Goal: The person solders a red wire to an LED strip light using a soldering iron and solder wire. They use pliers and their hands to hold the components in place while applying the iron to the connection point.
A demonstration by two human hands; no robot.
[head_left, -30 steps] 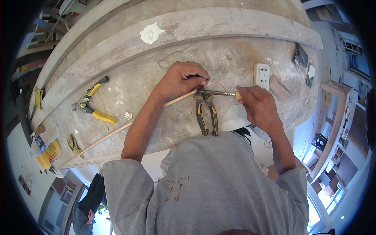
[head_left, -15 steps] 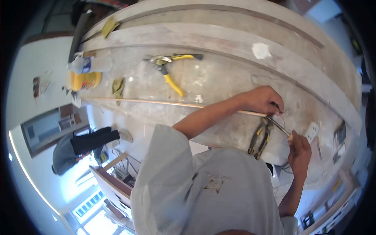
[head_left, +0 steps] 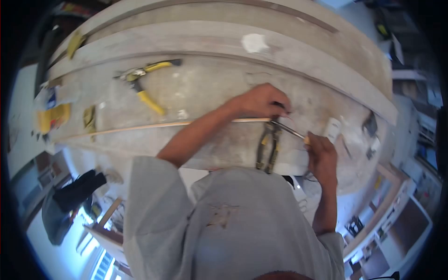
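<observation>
My left hand (head_left: 263,100) is closed over the end of a long, thin copper-coloured strip (head_left: 163,125), pinching a thin dark wire (head_left: 278,105); a bit of red wire shows at the fingertips. My right hand (head_left: 322,156) grips the yellowish handle of a soldering iron (head_left: 291,130), its metal shaft reaching to the strip's end. Right under that end lie black-and-yellow pliers (head_left: 268,147), handles toward my body, jaws partly hidden. Farther left, a second pair of pliers with yellow handles (head_left: 144,84) lies spread apart.
A white power strip (head_left: 332,129) lies right of my right hand. Yellow-green scraps (head_left: 89,121) and a yellow container (head_left: 52,116) are at the left. Raised boards (head_left: 196,39) run along the worktop's far side. A bent-over person (head_left: 67,205) is at lower left.
The whole view has shifted, so the worktop and tools sit farther left in the picture. Both hands keep nearly the same hold and place at the strip's end.
</observation>
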